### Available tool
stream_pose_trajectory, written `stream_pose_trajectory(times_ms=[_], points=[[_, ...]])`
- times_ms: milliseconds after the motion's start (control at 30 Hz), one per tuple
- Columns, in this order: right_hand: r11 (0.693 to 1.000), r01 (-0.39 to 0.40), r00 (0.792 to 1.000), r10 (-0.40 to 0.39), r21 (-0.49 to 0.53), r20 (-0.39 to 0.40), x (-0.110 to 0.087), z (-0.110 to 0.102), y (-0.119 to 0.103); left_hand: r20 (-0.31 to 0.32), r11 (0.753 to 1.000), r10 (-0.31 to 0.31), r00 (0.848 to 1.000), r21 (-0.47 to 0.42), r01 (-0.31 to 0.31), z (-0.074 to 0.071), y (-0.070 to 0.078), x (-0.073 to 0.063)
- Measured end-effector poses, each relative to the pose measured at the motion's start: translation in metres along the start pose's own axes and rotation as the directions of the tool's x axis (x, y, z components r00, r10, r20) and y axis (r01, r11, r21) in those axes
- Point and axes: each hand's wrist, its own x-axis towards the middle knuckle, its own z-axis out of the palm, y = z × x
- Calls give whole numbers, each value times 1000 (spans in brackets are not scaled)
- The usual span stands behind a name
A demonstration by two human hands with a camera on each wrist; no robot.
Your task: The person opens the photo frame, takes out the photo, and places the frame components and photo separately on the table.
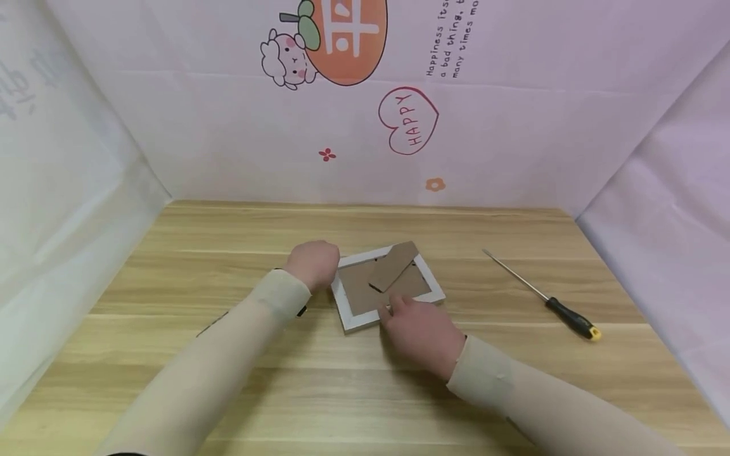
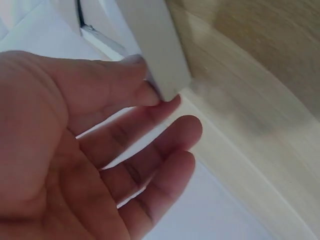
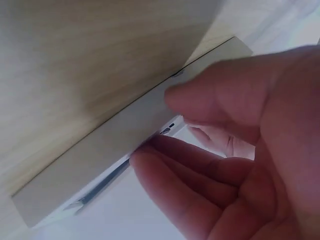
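A white picture frame [image 1: 345, 307] lies on the wooden table with its brown backing board [image 1: 358, 288] facing up. Slanting over the board is a brown stand leg [image 1: 395, 266], its tip over the far rim. My left hand [image 1: 313, 263] pinches the frame's left end; the left wrist view shows thumb and index finger at a corner, other fingers loosely bent. At the near edge, my right hand [image 1: 424, 335] has its thumb against the outer side and its fingertips over the inner rim. Small metal tabs show beside these fingers in the right wrist view.
To the right lies a screwdriver [image 1: 570, 316] with a black and yellow handle, its shaft pointing away to the left. White cloth walls [image 1: 228, 139] with printed drawings enclose the table [image 1: 365, 405] at the back and both sides.
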Motion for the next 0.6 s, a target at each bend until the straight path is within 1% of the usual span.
stream_pose_trajectory(times_ms=[67, 167, 233, 333, 400, 467, 600], points=[[1000, 2, 1000, -2, -15, 3, -2, 0, 0, -3, 1000, -17, 1000, -5, 17, -1, 1, 0], [1000, 15, 1000, -15, -27, -11, -6, 3, 4, -6, 998, -45, 999, -35, 44, -2, 1, -1], [1000, 15, 1000, -16, -22, -11, -8, 5, 7, -4, 996, -64, 998, -65, 64, -3, 1, -2], [1000, 4, 1000, -4, 13, 5, -10, 7, 10, 3, 991, -90, 996, -97, 90, -4, -2, -2], [1000, -8, 1000, 8, 30, 14, -11, 7, 12, 24, 987, -102, 995, -123, 104, -4, -4, -3], [999, -18, 1000, 17, 44, 22, -11, 7, 13, 46, 984, -98, 994, -146, 104, -4, -7, -3], [996, -54, 997, 50, 74, 65, -12, 5, 15, 76, 983, -50, 996, -173, 62, -5, -8, -5]])
